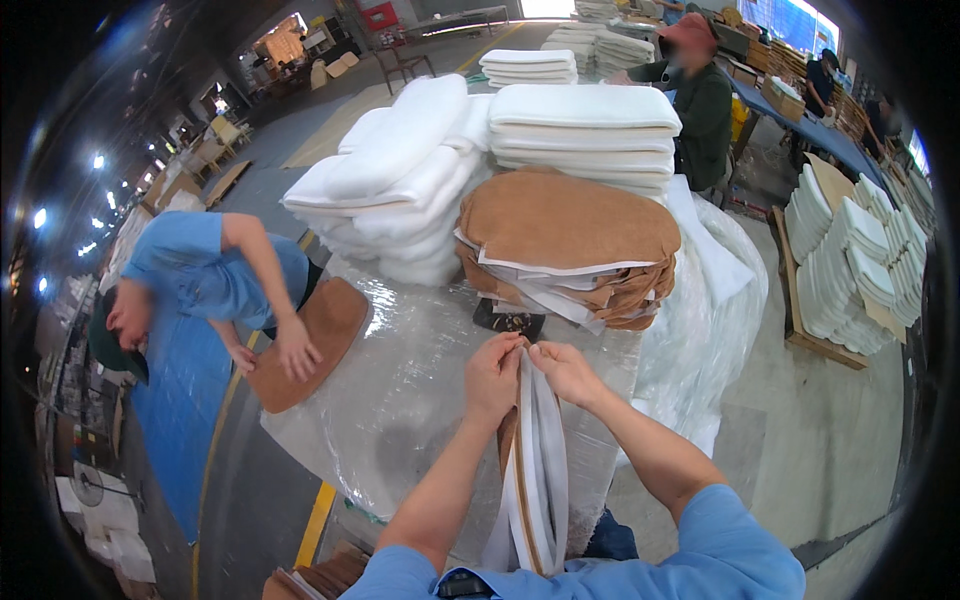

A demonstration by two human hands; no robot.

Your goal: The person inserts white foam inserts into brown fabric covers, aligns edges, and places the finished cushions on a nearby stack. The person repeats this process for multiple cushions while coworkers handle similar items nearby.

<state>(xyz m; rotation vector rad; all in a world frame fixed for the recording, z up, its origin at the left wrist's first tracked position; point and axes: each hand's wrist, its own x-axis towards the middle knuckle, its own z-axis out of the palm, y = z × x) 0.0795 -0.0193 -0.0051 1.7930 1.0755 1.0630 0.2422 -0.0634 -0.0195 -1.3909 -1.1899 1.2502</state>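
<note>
My left hand (494,380) and my right hand (568,374) are close together over the near part of the plastic-covered table (400,440). Both pinch the top end of a brown fabric cushion cover (521,470). It hangs toward me in long folds, with white lining and a narrow brown strip along its length. What lies between the fingertips is too small to make out. Just beyond my hands sits a small black tray (508,320) with little pieces in it. Behind that rises a pile of brown covers (570,220), with white edges poking out.
White foam cushions (585,125) and softer white pads (400,170) are stacked at the table's far side. At left, a co-worker (220,260) presses both hands on a brown cushion (315,345). Another person (700,110) stands beyond the stacks. A pallet of white cushions (850,250) is at right.
</note>
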